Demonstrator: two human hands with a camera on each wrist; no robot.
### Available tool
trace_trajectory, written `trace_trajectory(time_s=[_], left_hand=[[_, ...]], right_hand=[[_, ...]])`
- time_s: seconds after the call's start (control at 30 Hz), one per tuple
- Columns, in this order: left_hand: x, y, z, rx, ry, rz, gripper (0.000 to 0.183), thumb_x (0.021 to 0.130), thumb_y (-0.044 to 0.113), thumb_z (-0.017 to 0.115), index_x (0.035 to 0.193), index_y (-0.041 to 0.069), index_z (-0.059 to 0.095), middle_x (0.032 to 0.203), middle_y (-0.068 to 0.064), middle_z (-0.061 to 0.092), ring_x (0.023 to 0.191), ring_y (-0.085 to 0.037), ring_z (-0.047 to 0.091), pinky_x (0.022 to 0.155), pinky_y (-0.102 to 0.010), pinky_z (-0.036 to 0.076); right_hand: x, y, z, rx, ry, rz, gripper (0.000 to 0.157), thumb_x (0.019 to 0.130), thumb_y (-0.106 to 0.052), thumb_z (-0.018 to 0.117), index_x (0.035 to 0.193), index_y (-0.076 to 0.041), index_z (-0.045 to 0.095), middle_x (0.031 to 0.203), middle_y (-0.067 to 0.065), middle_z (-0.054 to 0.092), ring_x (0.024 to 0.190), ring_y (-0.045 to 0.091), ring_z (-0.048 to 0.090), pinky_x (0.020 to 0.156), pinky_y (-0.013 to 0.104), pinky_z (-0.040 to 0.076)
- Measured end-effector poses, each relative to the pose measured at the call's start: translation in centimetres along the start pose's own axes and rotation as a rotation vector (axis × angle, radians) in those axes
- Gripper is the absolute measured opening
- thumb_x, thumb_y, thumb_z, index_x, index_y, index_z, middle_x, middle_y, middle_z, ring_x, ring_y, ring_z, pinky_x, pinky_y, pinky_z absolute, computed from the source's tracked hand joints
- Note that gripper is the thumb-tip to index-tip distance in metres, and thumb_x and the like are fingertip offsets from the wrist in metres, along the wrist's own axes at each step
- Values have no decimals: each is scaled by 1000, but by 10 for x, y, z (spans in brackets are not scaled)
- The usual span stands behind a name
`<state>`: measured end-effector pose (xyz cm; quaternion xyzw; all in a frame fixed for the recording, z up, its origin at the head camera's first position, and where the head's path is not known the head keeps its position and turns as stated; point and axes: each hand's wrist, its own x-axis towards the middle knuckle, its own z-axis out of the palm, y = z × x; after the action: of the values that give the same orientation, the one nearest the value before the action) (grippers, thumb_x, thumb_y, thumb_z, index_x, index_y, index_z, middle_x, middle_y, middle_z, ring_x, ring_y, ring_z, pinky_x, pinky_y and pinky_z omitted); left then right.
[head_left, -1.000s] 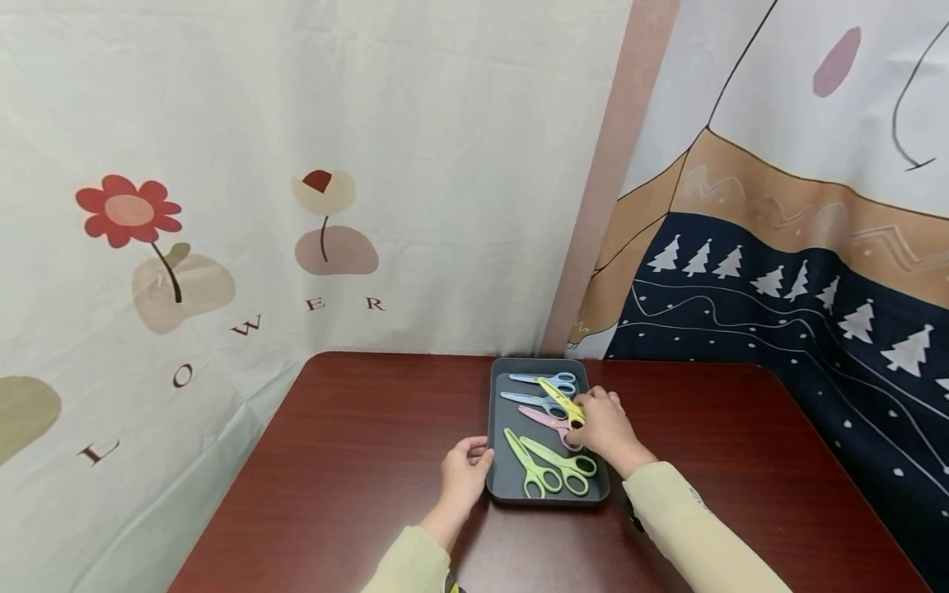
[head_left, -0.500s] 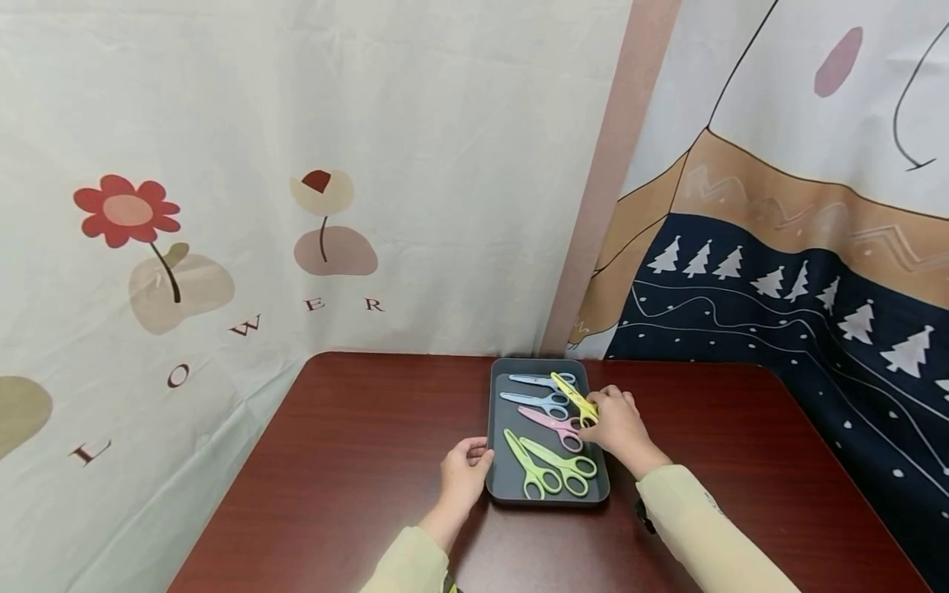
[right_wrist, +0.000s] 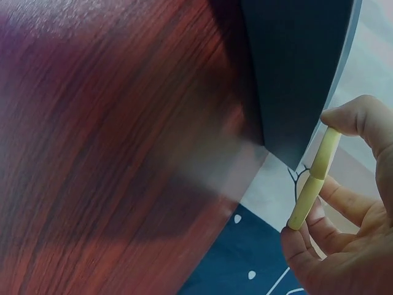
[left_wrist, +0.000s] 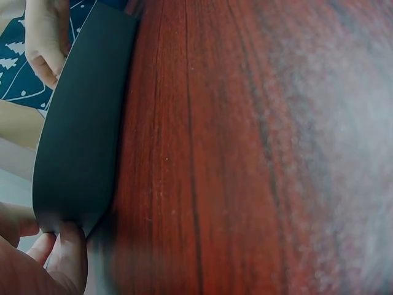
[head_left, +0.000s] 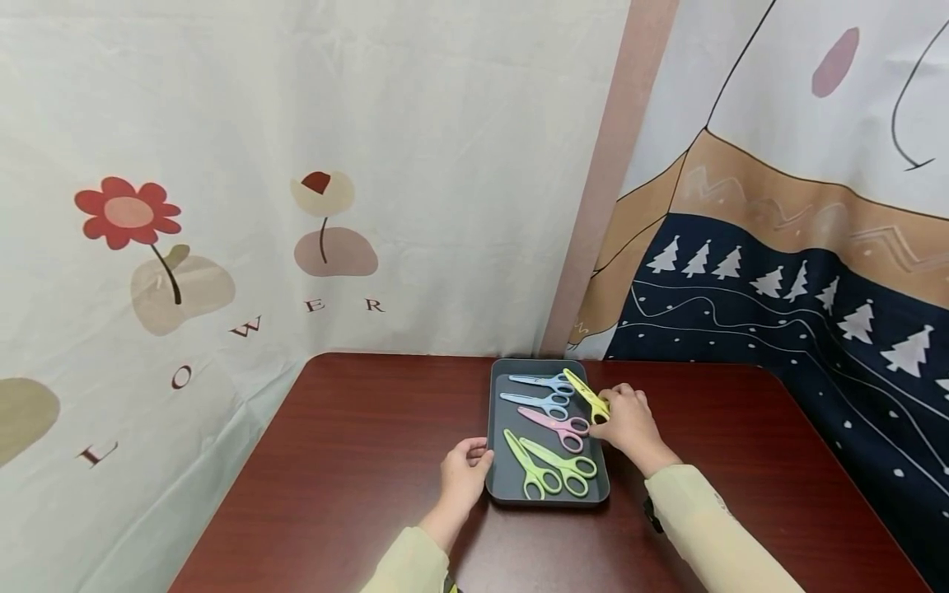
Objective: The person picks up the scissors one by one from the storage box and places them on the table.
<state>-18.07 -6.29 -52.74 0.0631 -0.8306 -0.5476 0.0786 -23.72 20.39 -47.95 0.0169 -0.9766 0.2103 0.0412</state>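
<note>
- At the right rim of the grey tray [head_left: 506,482], centre right of the head view, my right hand [head_left: 628,424] pinches the yellow scissors [head_left: 584,394] by the handles, thumb against fingers.
- Since the earlier frames, I have drawn them rightward from over the two pairs of blue scissors [head_left: 544,402]; they now cross the tray's edge.
- My left hand [head_left: 463,473] holds the tray's left side, just as before; the tray hasn't moved.
- The yellow pair is one bright colour, blades together; my fingers partly hide the handle loops.
- Its tip points to the upper left of the frame, the long axis slanting down to the lower right, into my grip.
- Pink scissors [head_left: 549,420] and two green pairs [head_left: 552,463] lie below, unmoved.
</note>
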Motion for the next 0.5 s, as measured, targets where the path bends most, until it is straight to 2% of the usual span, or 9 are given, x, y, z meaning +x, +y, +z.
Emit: trace_trajectory(time_s=[0.5], left_hand=[[-1, 0, 1, 4, 8, -9, 19, 83, 6, 69, 102, 1, 68, 87, -8, 69, 76, -16, 63, 65, -25, 51]], right_hand=[[0, 12, -5, 25, -1, 56, 59, 68, -25, 80, 117, 2, 60, 115, 24, 52, 100, 37, 43, 76, 45, 42]])
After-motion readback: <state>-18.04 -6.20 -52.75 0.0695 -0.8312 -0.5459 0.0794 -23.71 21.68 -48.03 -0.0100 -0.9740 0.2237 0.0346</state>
